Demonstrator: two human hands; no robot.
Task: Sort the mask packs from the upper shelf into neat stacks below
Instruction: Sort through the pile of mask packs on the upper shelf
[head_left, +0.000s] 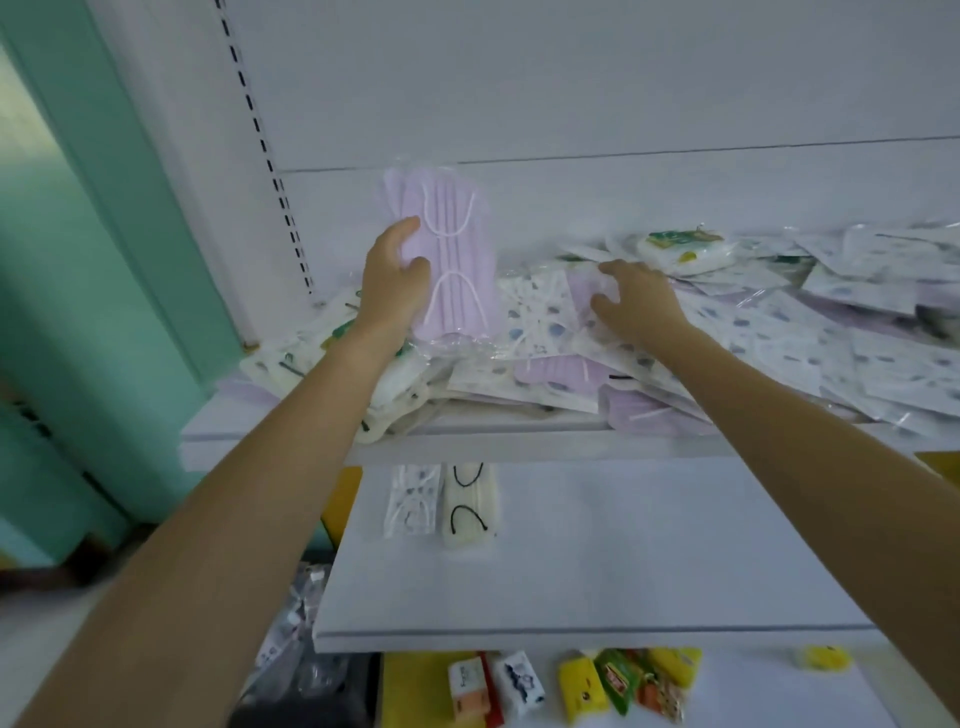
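My left hand (392, 273) grips a stack of lilac mask packs (457, 260) in clear wrap, held upright above the left end of the upper shelf (519, 444). My right hand (636, 301) reaches into the loose heap of mask packs (779, 338) on that shelf, its fingers curled over another lilac pack (589, 288). The heap mixes lilac, white patterned and cream packs. On the lower shelf (623, 545) lie two packs side by side near the back left: a patterned pack (413, 499) and a cream pack with black ear loops (470, 512).
A slotted white upright (260, 140) and a green wall (104, 234) bound the shelves on the left. Below the lower shelf sit small snack and tissue packets (597, 680). Clear-wrapped items (301, 623) hang low at the left. A yellow tag (826, 657) lies lower right.
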